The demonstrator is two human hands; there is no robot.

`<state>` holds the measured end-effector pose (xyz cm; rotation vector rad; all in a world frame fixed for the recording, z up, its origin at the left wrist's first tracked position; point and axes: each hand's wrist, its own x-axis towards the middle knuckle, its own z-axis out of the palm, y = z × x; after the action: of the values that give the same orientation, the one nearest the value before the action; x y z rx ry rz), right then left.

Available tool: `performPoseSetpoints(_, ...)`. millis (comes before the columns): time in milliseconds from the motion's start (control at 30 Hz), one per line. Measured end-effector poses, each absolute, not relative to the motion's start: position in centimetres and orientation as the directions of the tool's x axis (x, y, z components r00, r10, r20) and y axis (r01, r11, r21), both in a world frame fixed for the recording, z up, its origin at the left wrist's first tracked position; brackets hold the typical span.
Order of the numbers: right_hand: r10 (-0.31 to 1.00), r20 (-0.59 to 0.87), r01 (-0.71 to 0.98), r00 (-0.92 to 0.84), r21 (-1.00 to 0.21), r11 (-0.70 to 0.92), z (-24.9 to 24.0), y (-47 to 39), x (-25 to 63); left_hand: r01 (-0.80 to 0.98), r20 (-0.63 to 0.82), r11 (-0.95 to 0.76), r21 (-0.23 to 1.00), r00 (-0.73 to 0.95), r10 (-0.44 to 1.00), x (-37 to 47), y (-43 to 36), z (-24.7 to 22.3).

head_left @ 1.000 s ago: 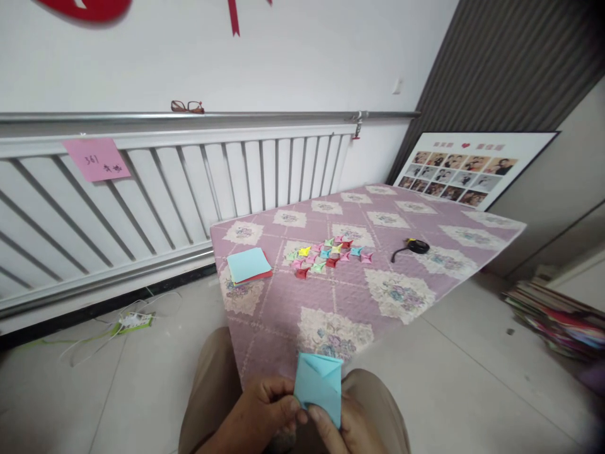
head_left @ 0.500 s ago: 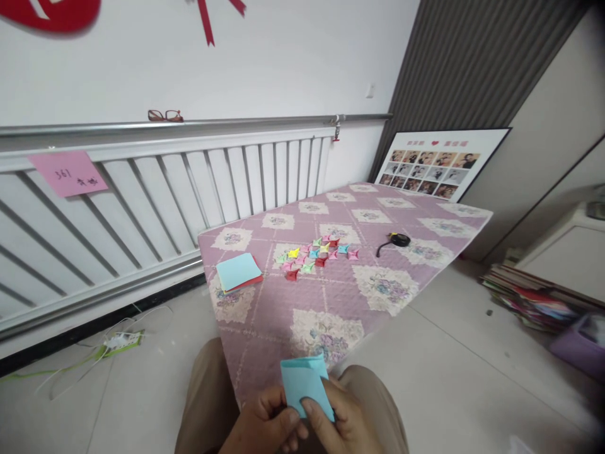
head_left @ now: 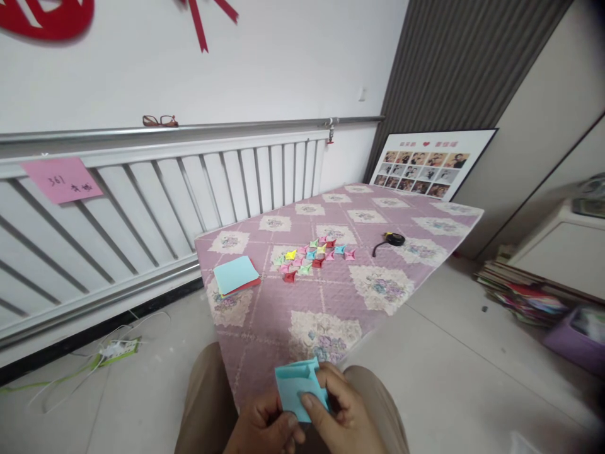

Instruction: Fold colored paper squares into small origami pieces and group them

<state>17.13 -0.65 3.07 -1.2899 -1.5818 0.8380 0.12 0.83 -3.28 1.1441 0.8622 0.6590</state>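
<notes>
A folded sheet of light-blue paper is held above my lap, just off the near edge of the table. My left hand pinches its lower left corner between thumb and fingers. On the right side, my right hand grips it, thumb on the front and index finger at the opening between the layers. The paper's top edge gapes a little. Farther up the table sit several small folded paper pieces in red, pink, green, yellow and blue. Left of them lies a stack of coloured paper sheets, light blue on top.
A purple flowered cloth covers the table. A black tape measure lies toward its right side. Behind runs a white radiator, with glasses on the pipe above. A power strip with cables lies on the floor at left.
My right index finger has moved up into the side of the blue paper, and its layers now gape wider at the top. The whole view has shifted slightly.
</notes>
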Motion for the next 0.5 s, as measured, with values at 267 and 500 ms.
performPoseSetpoints(267,0.983,0.186,0.322,0.009,-0.931,0.173,3.3,-0.5,16.8,-0.061,-0.233,0.334,0.941,0.599,0.766,0.0,0.8,-2.4)
performPoseSetpoints(500,0.992,0.115,0.213,0.056,-0.972,0.101,3.1,-0.5,16.1,-0.01,-0.3,0.368,0.93,0.56,0.772,0.2,0.8,-2.6)
